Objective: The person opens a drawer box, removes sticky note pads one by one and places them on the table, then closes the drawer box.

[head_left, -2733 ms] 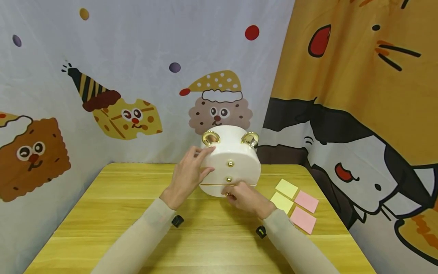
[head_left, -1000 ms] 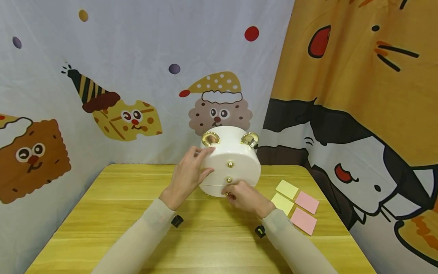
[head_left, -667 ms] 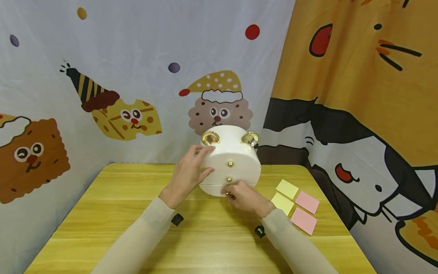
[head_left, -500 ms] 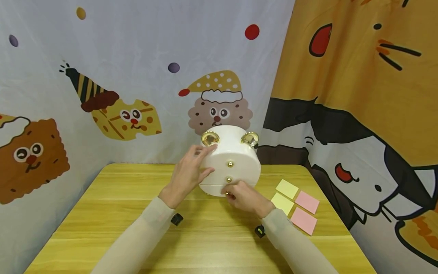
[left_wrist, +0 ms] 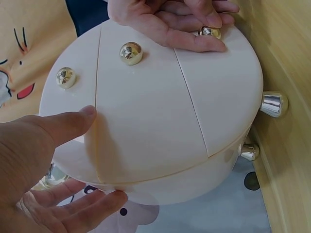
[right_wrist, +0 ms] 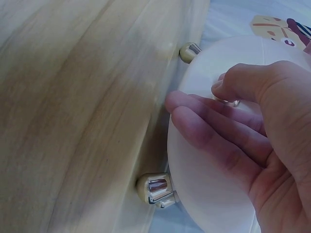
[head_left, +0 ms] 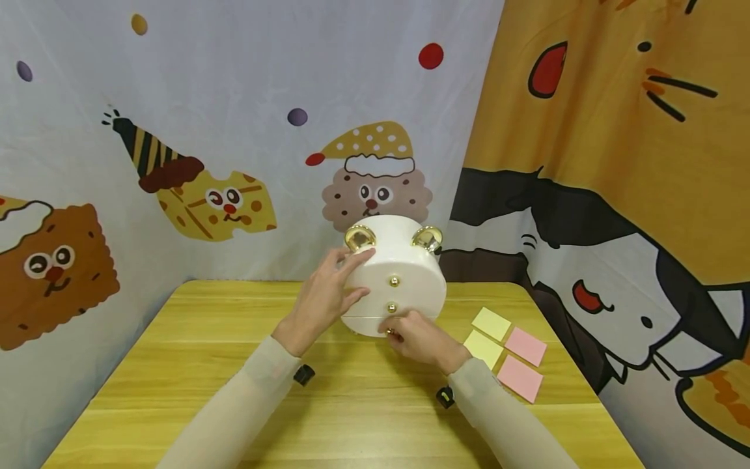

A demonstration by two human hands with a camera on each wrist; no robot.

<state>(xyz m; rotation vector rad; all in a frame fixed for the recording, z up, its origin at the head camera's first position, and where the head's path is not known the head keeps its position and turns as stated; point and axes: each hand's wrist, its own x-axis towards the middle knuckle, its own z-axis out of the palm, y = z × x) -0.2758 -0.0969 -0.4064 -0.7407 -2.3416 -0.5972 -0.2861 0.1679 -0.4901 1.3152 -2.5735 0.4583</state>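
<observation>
A white rounded jewellery box (head_left: 418, 286) with gold ear-shaped trims stands at the table's far side, its drawer front facing me. My left hand (head_left: 319, 296) holds its left side, thumb against the front and fingers over the curved edge. Down low, my right hand (head_left: 418, 339) pinches the gold knob (left_wrist: 210, 32) of the bottom drawer (left_wrist: 223, 92). The thin seam above that drawer looks flush. The middle knob (head_left: 392, 307) and the top knob (head_left: 394, 281) are untouched. Gold feet (right_wrist: 156, 188) show under the box in the wrist views.
Two yellow sticky-note pads (head_left: 491, 324) and two pink ones (head_left: 520, 378) lie right of the box on the wooden table (head_left: 234, 365). Behind hangs a curtain (head_left: 234, 78) printed with cartoon figures, close to the table's back edge.
The bottom drawer, slightly out with a gold edge line showing 2.7 s ago, has gone in. My left fingertips have slid slightly right along the box; my right hand stays at the knob.
</observation>
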